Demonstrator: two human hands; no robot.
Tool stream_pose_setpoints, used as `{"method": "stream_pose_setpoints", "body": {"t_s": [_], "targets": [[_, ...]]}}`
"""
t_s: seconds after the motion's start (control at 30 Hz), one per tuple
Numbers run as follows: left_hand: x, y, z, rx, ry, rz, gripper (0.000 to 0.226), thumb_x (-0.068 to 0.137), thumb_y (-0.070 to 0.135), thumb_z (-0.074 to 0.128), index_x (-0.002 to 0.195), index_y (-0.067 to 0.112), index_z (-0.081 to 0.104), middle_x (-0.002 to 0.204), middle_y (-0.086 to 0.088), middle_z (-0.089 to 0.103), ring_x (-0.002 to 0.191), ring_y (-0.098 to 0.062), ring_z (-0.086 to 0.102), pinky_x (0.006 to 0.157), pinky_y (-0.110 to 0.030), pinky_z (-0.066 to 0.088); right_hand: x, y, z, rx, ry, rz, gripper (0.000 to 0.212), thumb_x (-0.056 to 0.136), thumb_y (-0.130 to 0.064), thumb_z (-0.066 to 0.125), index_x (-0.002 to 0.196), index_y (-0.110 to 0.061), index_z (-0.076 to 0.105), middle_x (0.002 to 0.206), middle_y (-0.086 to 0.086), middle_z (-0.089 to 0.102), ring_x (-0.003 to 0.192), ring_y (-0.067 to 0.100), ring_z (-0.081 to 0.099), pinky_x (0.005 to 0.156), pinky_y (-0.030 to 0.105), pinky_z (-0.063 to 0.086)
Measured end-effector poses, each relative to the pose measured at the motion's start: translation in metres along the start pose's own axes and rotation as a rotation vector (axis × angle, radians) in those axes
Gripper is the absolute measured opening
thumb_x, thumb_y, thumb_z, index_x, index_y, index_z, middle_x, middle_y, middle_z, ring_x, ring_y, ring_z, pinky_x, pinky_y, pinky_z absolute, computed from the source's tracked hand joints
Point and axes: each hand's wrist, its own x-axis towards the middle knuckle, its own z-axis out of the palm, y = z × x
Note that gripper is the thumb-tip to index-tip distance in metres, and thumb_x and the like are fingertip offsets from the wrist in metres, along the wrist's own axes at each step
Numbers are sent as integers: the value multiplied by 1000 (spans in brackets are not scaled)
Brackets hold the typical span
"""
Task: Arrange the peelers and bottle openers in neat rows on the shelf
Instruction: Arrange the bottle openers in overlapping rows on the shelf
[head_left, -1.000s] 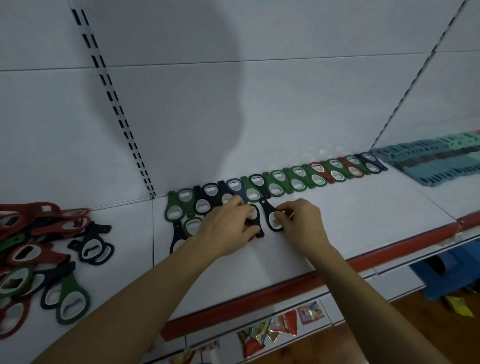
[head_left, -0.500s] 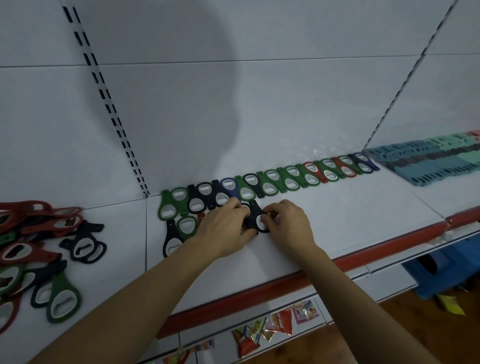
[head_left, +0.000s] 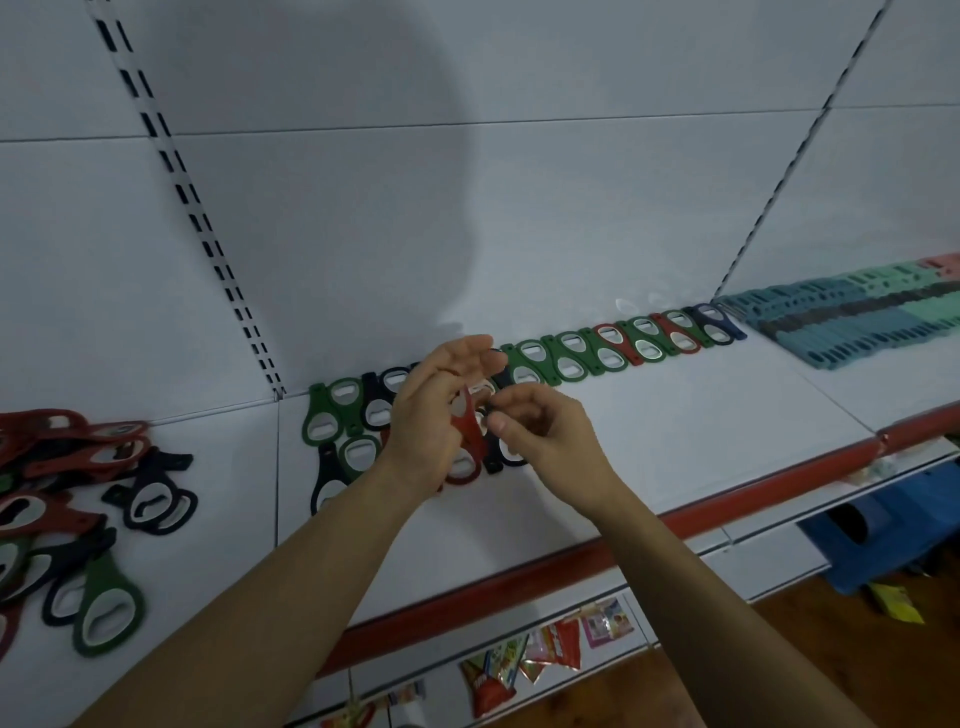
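Observation:
My left hand (head_left: 428, 415) is raised above the shelf and holds a red bottle opener (head_left: 467, 441) upright against its palm. My right hand (head_left: 550, 436) hovers just to the right with curled fingers close to the opener's upper end; whether they pinch it is hidden. A neat row of green, red and dark bottle openers (head_left: 597, 353) runs along the back wall. A second row starts in front of it with a green opener (head_left: 358, 452) and black ones (head_left: 506, 454). Teal and green peelers (head_left: 857, 322) lie in rows at the right.
A loose pile of red, green and black openers (head_left: 62, 493) covers the left shelf panel. The white shelf (head_left: 701, 441) has a red front edge (head_left: 519, 577). Snack packets (head_left: 519, 660) hang below, and a blue stool (head_left: 883, 530) stands on the floor at right.
Both hands rose off the second row of openers. My left hand turned palm-up and now carries a red opener; my right hand lifted away from the black opener, which stays on the shelf.

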Motion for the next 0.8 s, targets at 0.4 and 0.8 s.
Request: {"method": "stream_pose_setpoints", "body": {"t_s": [0.4,0.8], "targets": [[8,-14,20,28,9,6,48,89,-8,35,121,10,66,122,-10,73,123,-18,65,98,-35,48,-8,-3,-21,469,-204,323,21,82,-8,74,103,-8,76,84,11,69,71,17,61,64,26,47],[16,-19,-14,1342,-106,307,34,104,31,48,134,19,59,130,4,59,119,-13,56,101,-37,48,12,15,-55,-218,159,347,6,90,-6,71,90,-12,73,74,0,75,63,12,69,67,28,54]]}}
